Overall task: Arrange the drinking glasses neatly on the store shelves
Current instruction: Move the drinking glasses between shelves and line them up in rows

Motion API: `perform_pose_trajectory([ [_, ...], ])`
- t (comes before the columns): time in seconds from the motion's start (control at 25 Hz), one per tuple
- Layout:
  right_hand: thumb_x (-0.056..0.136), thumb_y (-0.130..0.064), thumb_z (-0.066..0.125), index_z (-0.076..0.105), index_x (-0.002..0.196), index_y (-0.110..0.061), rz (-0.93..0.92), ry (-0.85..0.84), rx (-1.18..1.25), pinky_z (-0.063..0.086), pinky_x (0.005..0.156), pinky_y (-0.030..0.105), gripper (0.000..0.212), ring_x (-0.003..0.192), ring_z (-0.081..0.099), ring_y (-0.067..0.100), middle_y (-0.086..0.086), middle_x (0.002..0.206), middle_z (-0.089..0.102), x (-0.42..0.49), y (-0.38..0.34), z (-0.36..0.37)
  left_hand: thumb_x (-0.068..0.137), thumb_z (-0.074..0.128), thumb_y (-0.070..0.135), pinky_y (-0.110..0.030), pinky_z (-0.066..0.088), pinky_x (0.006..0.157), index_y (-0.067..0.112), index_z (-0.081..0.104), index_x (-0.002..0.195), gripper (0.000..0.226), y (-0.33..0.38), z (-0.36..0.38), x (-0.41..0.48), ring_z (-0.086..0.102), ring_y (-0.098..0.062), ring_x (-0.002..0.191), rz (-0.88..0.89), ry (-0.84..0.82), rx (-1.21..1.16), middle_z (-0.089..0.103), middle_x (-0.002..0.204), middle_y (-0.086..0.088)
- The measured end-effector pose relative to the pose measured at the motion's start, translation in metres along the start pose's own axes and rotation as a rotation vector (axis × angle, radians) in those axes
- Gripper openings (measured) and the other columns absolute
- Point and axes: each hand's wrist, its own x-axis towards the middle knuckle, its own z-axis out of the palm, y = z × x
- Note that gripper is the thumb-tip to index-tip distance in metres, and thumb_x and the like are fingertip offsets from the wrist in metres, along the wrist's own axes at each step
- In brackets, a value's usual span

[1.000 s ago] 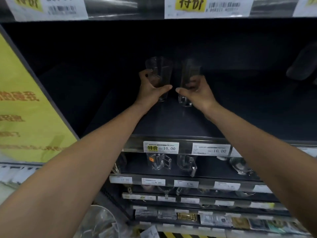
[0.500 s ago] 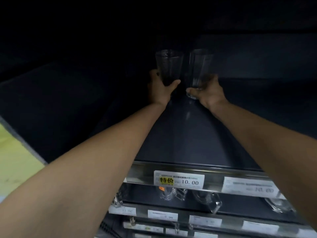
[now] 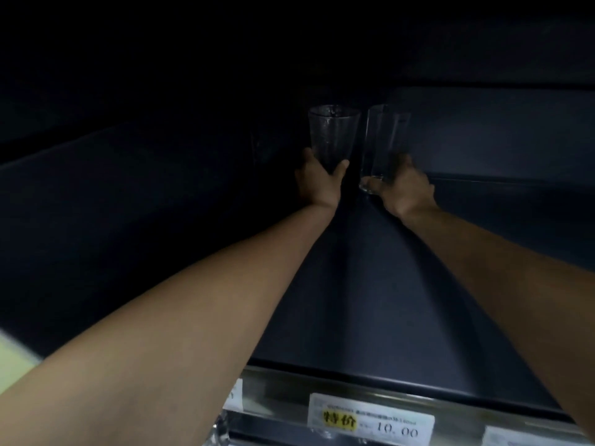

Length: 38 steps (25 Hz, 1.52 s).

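Observation:
Two clear drinking glasses stand upright side by side deep on a dark shelf [image 3: 370, 300]. My left hand [image 3: 317, 185] grips the lower part of the left glass [image 3: 333, 133], which is tapered and textured. My right hand [image 3: 405, 188] grips the base of the right glass [image 3: 383, 140], a taller, straighter one. Both arms reach far in from the shelf's front edge. The bases of the glasses are hidden behind my fingers, so I cannot tell whether they touch the shelf.
The shelf's metal front rail [image 3: 402, 397] carries a price label [image 3: 370, 420] reading 10.00. A dark back wall [image 3: 499, 130] rises just behind the glasses. A yellow-green sign edge [image 3: 13, 358] shows at the far left.
Both hands have pushed the two glasses further back toward the rear wall. My view has moved in closer and the lower shelves have dropped out of sight.

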Motion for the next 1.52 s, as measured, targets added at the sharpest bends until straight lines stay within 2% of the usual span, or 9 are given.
perform_pose_trajectory([
  [0.12, 0.089, -0.053, 0.063, 0.038, 0.136, -0.004, -0.072, 0.008, -0.092, 0.046, 0.099, 0.046, 0.073, 0.119, 0.054, 0.037, 0.02, 0.135, 0.054, 0.006, -0.003, 0.005, 0.092, 0.07, 0.027, -0.043, 0.052, 0.097, 0.002, 0.052, 0.129, 0.048, 0.0, 0.004, 0.007, 0.059, -0.032, 0.121, -0.014, -0.002, 0.103, 0.062, 0.13, -0.017],
  [0.24, 0.09, -0.056, 0.059, 0.039, 0.132, -0.002, -0.089, 0.038, -0.201, 0.049, 0.092, 0.044, 0.07, 0.115, 0.056, 0.039, 0.023, 0.128, 0.057, 0.006, -0.01, 0.006, 0.096, 0.064, 0.027, -0.041, 0.049, 0.098, 0.001, 0.053, 0.131, 0.044, 0.001, 0.003, 0.01, 0.057, -0.033, 0.123, -0.015, -0.023, 0.182, 0.061, 0.131, -0.019],
  [0.36, 0.087, -0.058, 0.061, 0.039, 0.132, -0.005, -0.051, 0.038, -0.159, 0.048, 0.095, 0.046, 0.073, 0.116, 0.057, 0.037, 0.02, 0.126, 0.06, 0.007, -0.009, 0.007, 0.098, 0.06, 0.027, -0.039, 0.048, 0.096, 0.002, 0.054, 0.132, 0.043, -0.001, 0.005, 0.012, 0.057, -0.032, 0.123, -0.003, -0.03, 0.215, 0.062, 0.131, -0.018],
  [0.52, 0.081, -0.05, 0.073, 0.039, 0.13, -0.01, 0.047, 0.043, 0.114, 0.043, 0.103, 0.049, 0.072, 0.121, 0.055, 0.032, 0.013, 0.129, 0.06, 0.013, 0.001, 0.007, 0.1, 0.057, 0.028, -0.035, 0.045, 0.096, 0.005, 0.051, 0.138, 0.045, 0.0, 0.006, 0.013, 0.053, -0.03, 0.128, -0.003, -0.03, 0.227, 0.061, 0.134, -0.016],
  [0.76, 0.084, -0.049, 0.072, 0.052, 0.127, -0.016, 0.029, -0.009, -0.003, 0.045, 0.103, 0.045, 0.058, 0.119, 0.058, 0.029, 0.007, 0.126, 0.064, 0.024, 0.009, 0.012, 0.095, 0.066, 0.025, -0.039, 0.045, 0.104, 0.006, 0.048, 0.14, 0.053, -0.004, 0.009, 0.019, 0.052, -0.031, 0.13, -0.057, -0.003, 0.064, 0.059, 0.137, -0.015],
  [0.96, 0.08, -0.047, 0.078, 0.06, 0.127, -0.014, 0.088, -0.007, 0.067, 0.043, 0.095, 0.022, 0.06, 0.122, 0.057, 0.025, 0.005, 0.127, 0.065, 0.029, 0.01, 0.007, 0.09, 0.072, 0.03, -0.046, 0.049, 0.1, 0.0, 0.05, 0.135, 0.059, -0.005, 0.01, 0.022, 0.056, -0.034, 0.124, -0.126, 0.031, 0.047, 0.06, 0.133, -0.019],
  [1.2, 0.08, -0.048, 0.077, 0.067, 0.114, -0.023, 0.11, 0.007, 0.052, 0.049, 0.1, 0.037, 0.043, 0.114, 0.061, 0.025, 0.004, 0.116, 0.07, 0.03, 0.011, 0.013, 0.093, 0.068, 0.027, -0.044, 0.051, 0.098, 0.002, 0.057, 0.127, 0.043, -0.008, 0.01, 0.024, 0.059, -0.032, 0.121, -0.11, 0.028, 0.033, 0.063, 0.129, -0.017],
  [1.36, 0.085, -0.047, 0.071, 0.067, 0.107, -0.021, 0.094, 0.023, -0.029, 0.05, 0.095, 0.036, 0.034, 0.111, 0.062, 0.028, 0.006, 0.112, 0.07, 0.032, 0.011, 0.013, 0.098, 0.061, 0.027, -0.043, 0.05, 0.1, 0.002, 0.058, 0.13, 0.041, -0.007, 0.012, 0.026, 0.057, -0.032, 0.124, -0.121, 0.005, 0.058, 0.062, 0.131, -0.018],
  [1.52, 0.087, -0.049, 0.066, 0.06, 0.086, -0.023, 0.094, 0.021, -0.095, 0.048, 0.086, 0.032, 0.027, 0.106, 0.063, 0.03, 0.01, 0.105, 0.07, 0.032, 0.01, 0.014, 0.099, 0.059, 0.026, -0.043, 0.049, 0.101, 0.001, 0.056, 0.133, 0.042, -0.006, 0.013, 0.025, 0.057, -0.034, 0.124, -0.131, -0.001, 0.027, 0.061, 0.132, -0.02],
])
